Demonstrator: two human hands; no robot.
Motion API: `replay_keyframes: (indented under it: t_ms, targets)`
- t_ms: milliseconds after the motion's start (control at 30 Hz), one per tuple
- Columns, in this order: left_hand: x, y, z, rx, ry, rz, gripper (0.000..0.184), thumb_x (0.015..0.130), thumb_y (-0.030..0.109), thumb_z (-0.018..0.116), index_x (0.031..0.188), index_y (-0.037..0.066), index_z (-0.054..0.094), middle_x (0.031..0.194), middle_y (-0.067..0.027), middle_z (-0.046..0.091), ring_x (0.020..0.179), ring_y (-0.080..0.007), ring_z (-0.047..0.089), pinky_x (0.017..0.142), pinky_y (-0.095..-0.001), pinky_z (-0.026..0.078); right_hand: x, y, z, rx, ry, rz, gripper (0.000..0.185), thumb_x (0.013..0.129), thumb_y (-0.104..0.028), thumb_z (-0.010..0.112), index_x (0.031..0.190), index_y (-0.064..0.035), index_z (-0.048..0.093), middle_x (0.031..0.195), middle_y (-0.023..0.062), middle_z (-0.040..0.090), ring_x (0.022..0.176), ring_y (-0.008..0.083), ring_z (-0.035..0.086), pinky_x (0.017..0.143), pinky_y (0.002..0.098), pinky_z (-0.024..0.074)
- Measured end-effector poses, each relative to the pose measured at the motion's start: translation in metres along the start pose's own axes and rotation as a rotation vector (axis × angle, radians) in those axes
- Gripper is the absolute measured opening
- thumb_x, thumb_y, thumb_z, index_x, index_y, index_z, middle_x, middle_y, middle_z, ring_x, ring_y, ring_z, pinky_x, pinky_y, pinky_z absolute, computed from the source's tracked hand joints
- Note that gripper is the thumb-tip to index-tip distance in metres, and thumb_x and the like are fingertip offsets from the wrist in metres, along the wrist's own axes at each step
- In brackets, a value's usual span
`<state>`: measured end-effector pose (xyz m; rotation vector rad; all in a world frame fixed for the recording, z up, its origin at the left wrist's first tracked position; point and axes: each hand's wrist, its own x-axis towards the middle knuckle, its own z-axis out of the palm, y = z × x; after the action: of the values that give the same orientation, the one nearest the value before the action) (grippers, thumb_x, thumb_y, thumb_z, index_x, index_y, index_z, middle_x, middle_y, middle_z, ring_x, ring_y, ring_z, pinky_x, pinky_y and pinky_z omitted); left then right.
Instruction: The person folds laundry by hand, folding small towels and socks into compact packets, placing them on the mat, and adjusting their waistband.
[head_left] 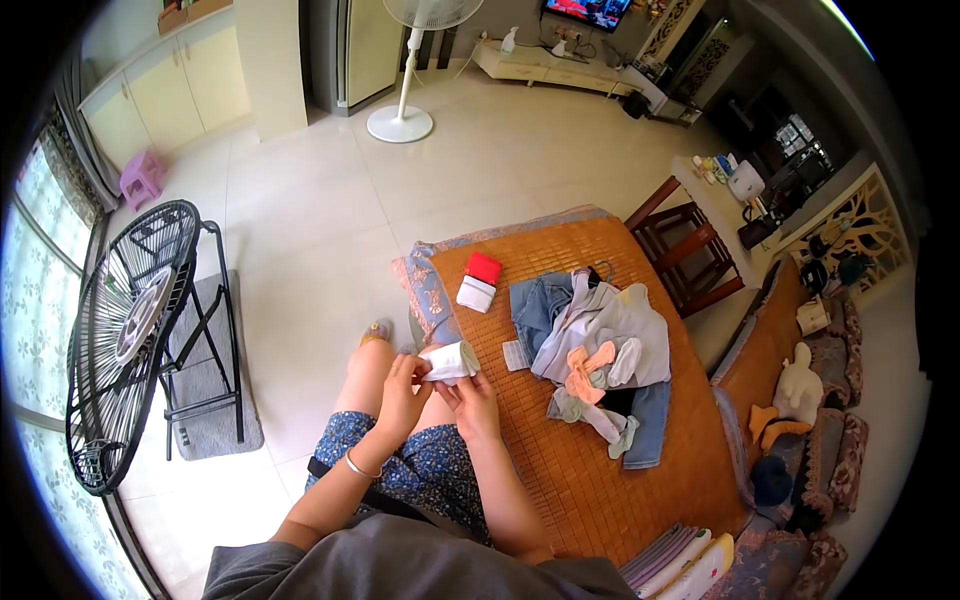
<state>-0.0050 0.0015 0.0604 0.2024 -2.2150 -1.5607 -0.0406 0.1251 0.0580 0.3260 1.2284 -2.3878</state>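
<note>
A wide orange-brown woven mat (540,475) spreads to the right of a seated person (390,560). On it lies a loose heap of clothes (630,330), blue denim and pale grey, with a peach piece (588,372) on top. A folded stack of cloth (665,575) sits by the mat's near edge. Above the knees, the left hand (402,388) and right hand (472,404) have their fingers closed on a folded white cloth (450,361). Beyond, a red bundle (483,267) and white bundle (475,295) touch on the mat.
</note>
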Motion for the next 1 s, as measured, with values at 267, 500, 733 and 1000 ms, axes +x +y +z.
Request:
replay_keyframes:
  t_ms: [267, 500, 733, 1000]
  targets:
    - [0.000, 0.001, 0.006, -0.101, 0.082, -0.059, 0.016, 0.076, -0.009, 0.061, 0.087, -0.002, 0.053, 0.085, -0.0096, 0.057, 0.080, -0.0203, 0.060, 0.072, -0.0270, 0.053, 0.004, 0.001, -0.002, 0.198, -0.043, 0.009, 0.032, 0.092, -0.006, 0.051, 0.123, -0.0014, 0.046, 0.118, 0.0103, 0.053, 0.104, 0.0199, 0.057, 0.089, 0.0319, 0.0524]
    - [0.006, -0.018, -0.008, -0.992, -0.074, -0.586, 0.007, 0.088, 0.002, 0.056, 0.087, 0.008, 0.053, 0.086, -0.0015, 0.060, 0.072, -0.0070, 0.055, 0.058, -0.0181, 0.046, 0.004, -0.003, -0.004, 0.376, -0.072, 0.016, 0.032, 0.093, -0.007, 0.048, 0.125, -0.0002, 0.045, 0.122, 0.0125, 0.051, 0.109, 0.0210, 0.055, 0.093, 0.0327, 0.0507]
    - [0.010, -0.018, -0.014, -1.361, -0.227, -0.605, 0.009, 0.089, 0.001, 0.050, 0.094, 0.010, 0.050, 0.086, 0.0009, 0.056, 0.072, -0.0059, 0.052, 0.052, -0.0161, 0.041, -0.002, 0.003, -0.007, 0.632, -0.049, 0.183, 0.029, 0.094, -0.010, 0.047, 0.121, 0.0017, 0.046, 0.121, 0.0143, 0.052, 0.108, 0.0225, 0.055, 0.093, 0.0361, 0.0512]
    - [0.013, 0.011, -0.013, -0.842, -0.183, -0.309, 0.011, 0.090, 0.005, 0.049, 0.099, 0.008, 0.055, 0.096, 0.0011, 0.053, 0.074, -0.0034, 0.048, 0.051, -0.0145, 0.038, -0.001, -0.002, -0.018, 0.638, -0.126, 0.288, 0.028, 0.095, -0.012, 0.045, 0.119, 0.0014, 0.047, 0.117, 0.0141, 0.054, 0.106, 0.0235, 0.057, 0.090, 0.0368, 0.0529]
